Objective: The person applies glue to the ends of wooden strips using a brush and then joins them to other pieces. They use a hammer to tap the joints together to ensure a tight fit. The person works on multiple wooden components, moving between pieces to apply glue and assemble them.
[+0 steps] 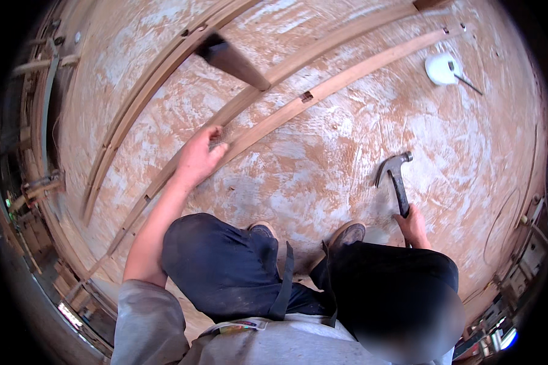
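Observation:
My right hand is closed around the dark handle of a claw hammer, its metal head raised in front of my right knee. My left hand is over two long curved wooden rails, thumb and fingers curved and apart, with nothing seen between them. The nearer rail has dark slots cut in it. From the farther rail a short wooden piece sticks up, its upper end dark. My left hand and forearm hide parts of the rails. Whether the palm presses on a rail, I cannot tell.
Another pair of curved rails lies at the far left. At the far right stands a white container with a thin stick beside it. My shoes are on the pale, stained floor. Wood and clutter line both sides.

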Demonstrator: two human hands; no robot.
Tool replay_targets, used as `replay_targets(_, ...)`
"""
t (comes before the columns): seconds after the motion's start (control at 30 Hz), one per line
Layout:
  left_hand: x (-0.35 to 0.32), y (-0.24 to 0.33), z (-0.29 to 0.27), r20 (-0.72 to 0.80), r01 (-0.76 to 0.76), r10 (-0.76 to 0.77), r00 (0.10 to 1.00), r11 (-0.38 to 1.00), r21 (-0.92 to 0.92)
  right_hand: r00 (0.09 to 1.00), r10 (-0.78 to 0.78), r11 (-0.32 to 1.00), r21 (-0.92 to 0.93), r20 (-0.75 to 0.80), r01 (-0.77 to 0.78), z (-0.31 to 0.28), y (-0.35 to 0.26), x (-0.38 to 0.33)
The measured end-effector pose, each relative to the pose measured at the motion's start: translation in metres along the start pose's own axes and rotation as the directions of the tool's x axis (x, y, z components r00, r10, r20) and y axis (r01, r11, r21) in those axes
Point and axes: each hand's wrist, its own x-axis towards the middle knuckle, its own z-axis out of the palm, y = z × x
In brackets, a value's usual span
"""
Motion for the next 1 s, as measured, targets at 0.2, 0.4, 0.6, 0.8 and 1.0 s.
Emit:
replay_targets(0.2, -0.029, -0.013, 0.016, -0.062, -0.058, 0.063, 0.996, 0.995, 0.076, 0.972, 0.171, 0.985, -0.002, 0.164, -0.173, -0.055, -0.005, -0.025)
replay_targets(0.4, -0.013, -0.043, 0.010, -0.407, -0.164, 0.203, 0.891, 0.978, 0.128, 0.954, 0.248, 0.929, -0.318, 0.165, -0.187, -0.146, -0.013, -0.034)
replay_targets(0.6, 0.016, -0.074, 0.006, -0.413, -0.127, 0.181, 0.893, 0.980, 0.155, 0.974, 0.192, 0.755, -0.652, 0.120, -0.068, -0.202, -0.103, -0.028)
replay_targets(0.8, 0.025, -0.079, 0.015, -0.323, -0.118, 0.172, 0.931, 0.976, 0.181, 0.956, 0.278, 0.620, -0.777, 0.089, -0.108, -0.202, -0.144, -0.030)
replay_targets(1.0, 0.025, -0.078, 0.012, -0.336, -0.130, 0.185, 0.924, 0.975, 0.180, 0.930, 0.355, 0.627, -0.762, 0.093, -0.163, -0.191, -0.140, -0.033)
